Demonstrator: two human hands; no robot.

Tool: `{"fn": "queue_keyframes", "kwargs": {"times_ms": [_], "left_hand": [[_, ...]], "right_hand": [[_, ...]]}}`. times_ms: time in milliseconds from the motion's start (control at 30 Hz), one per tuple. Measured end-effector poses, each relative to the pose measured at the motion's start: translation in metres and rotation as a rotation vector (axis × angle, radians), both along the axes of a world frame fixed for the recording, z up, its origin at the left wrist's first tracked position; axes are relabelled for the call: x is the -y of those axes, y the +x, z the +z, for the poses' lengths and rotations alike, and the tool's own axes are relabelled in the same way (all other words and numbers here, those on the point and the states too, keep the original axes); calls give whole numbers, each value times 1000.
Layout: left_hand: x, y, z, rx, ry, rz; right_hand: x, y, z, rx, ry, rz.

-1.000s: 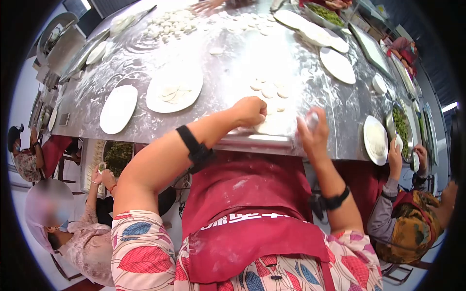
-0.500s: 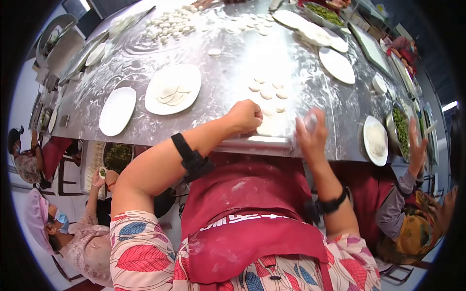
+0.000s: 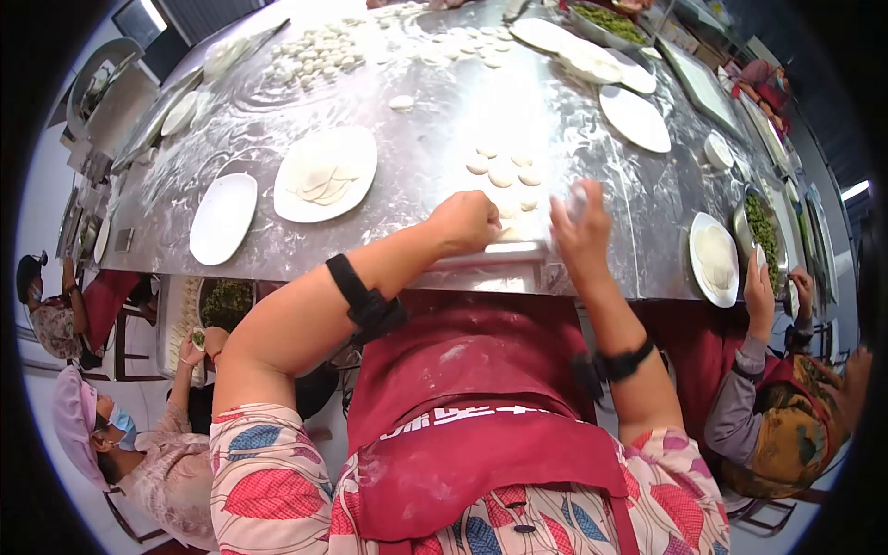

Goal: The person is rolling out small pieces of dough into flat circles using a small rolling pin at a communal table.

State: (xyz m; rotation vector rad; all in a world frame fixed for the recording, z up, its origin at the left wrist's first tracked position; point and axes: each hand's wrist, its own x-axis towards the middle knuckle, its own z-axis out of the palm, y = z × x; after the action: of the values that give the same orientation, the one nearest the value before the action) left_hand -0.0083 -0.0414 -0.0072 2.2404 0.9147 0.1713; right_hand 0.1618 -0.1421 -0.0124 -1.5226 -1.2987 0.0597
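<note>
My left hand point(image 3: 465, 222) is closed near the front edge of the steel table, its fingertips pinching the rim of a flat dough wrapper point(image 3: 508, 235). Just to the right, my right hand point(image 3: 583, 236) is raised with curled fingers around a pale, blurred thing point(image 3: 576, 204) whose kind I cannot make out. Ahead of both hands lie several small flattened dough pieces point(image 3: 500, 175), spaced apart on the floured steel. Left of them, an oval white plate point(image 3: 356, 148) holds a stack of thin round wrappers point(image 3: 324, 184).
A white plate point(image 3: 224, 218) lies at left. More dough pieces point(image 3: 314, 55) spread at the back. On the right are a plate with wrappers point(image 3: 700, 225) and a bowl of green filling point(image 3: 760, 229). Co-workers sit left point(image 3: 143, 462) and right point(image 3: 772, 416).
My right hand has shifted slightly left and up, closer to my left hand. My left hand stays by the wrapper. The co-worker at right has lowered a hand.
</note>
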Motion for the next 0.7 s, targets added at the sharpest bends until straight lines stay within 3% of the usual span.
{"fn": "queue_keyframes", "kwargs": {"times_ms": [33,167,300,400,467,567,700], "left_hand": [[-3,5,2,-46,76,19],[-10,16,9,-29,-43,-49],[-8,2,-3,-8,121,-130],[-8,-9,-7,17,-156,-45],[-10,-6,-7,34,-9,-54],[-13,11,0,-36,65,14],[-3,14,-7,-21,131,-105]], "right_hand": [[-22,3,-2,-8,-29,-9],[-26,5,3,51,-64,-8],[37,-3,0,-125,-105,69],[39,-7,-8,-109,-57,50],[-3,2,2,-15,-21,37],[-42,5,-3,-86,-64,49],[12,1,5,82,-50,4]]}}
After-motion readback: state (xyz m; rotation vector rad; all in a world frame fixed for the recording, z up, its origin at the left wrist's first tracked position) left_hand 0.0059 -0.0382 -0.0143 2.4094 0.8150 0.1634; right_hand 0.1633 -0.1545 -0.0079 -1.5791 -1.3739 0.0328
